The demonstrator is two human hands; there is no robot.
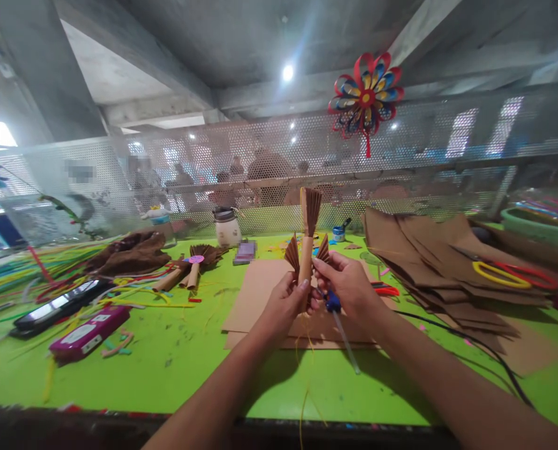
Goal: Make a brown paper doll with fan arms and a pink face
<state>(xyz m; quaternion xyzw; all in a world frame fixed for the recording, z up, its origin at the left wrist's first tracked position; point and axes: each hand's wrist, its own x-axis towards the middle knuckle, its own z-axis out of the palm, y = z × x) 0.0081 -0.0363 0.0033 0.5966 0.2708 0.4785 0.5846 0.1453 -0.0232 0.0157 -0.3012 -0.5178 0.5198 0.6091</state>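
My left hand (283,306) is closed round the lower part of a rolled brown paper tube (307,259), held upright above the table. A pleated paper fan (312,209) rises from the tube's top, and smaller pleated fans (291,255) stick out at both sides. My right hand (347,278) has its fingers pinched at the right-hand side fan (323,247) of this paper figure. Below the right hand shows a blue hot glue gun (333,302) with a clear glue stick (347,342) poking out; its front is hidden behind my fingers. Thin yellow strands dangle under the figure.
Brown paper sheets (251,294) lie beneath my hands. To the right are stacked brown paper (420,269), yellow-and-red scissors (508,275) and a black cable (476,340). Leftward are a purple power strip (90,333), a black device (60,306) and finished-looking paper pieces (193,275). A mesh screen (260,169) stands behind.
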